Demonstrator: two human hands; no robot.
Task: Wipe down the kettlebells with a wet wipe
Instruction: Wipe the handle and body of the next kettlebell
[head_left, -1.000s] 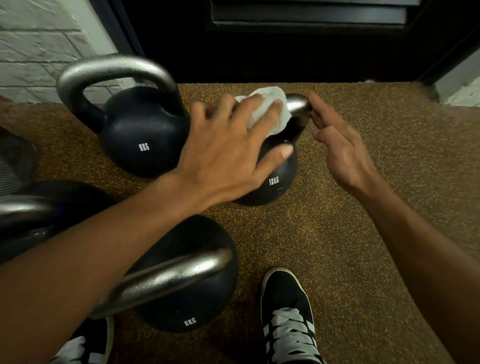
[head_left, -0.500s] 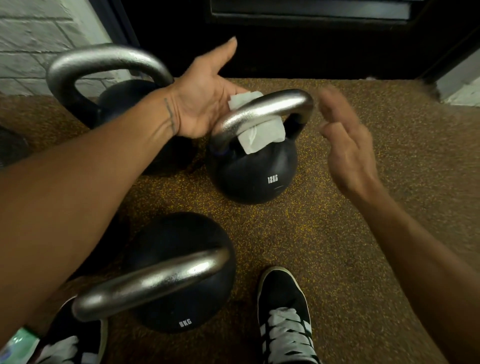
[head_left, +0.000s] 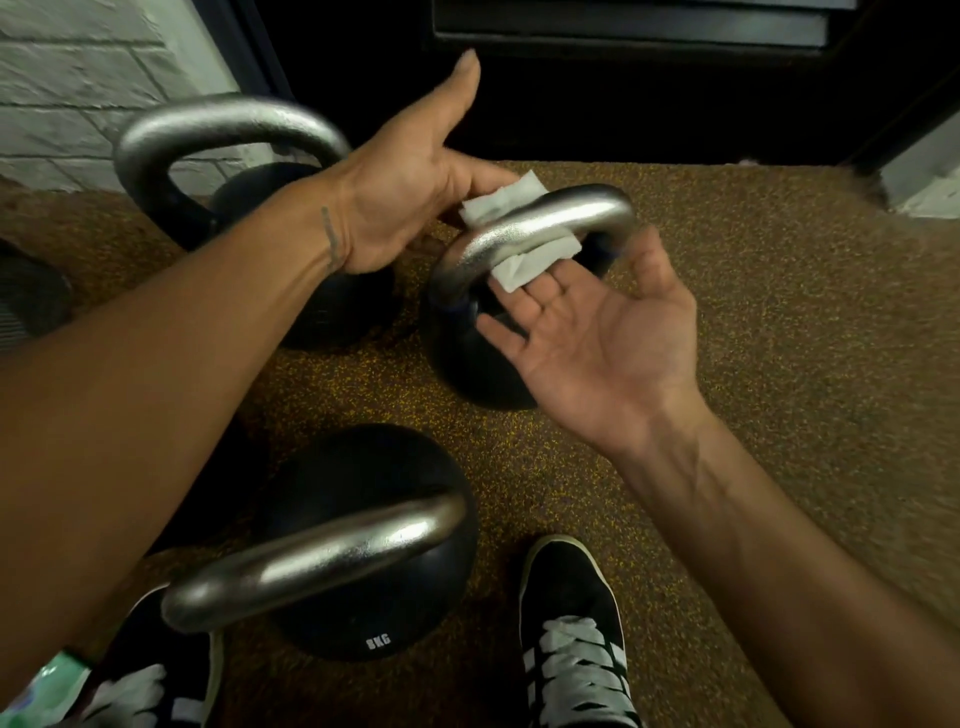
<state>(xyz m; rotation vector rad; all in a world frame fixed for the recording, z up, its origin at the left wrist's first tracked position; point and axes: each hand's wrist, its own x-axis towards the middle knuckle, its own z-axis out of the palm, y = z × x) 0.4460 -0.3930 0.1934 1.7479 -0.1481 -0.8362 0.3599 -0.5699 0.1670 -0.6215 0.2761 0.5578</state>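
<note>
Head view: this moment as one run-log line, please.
wet wipe through kettlebell handle; left hand under far end; right hand open, touching near end

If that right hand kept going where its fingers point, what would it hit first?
Probably the wet wipe under the middle kettlebell's handle: the right hand points at its lower end, almost touching, though depth is unclear.

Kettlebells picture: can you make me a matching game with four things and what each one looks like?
Things:
1. wet wipe
2. near kettlebell
3. right hand
4. shoe

Descriptions:
A. white laces
B. palm up, fingers straight
C. marked 8KG
D. passing under a silver handle

Pairs: 1-D, 2-C, 3-B, 4-A.
</note>
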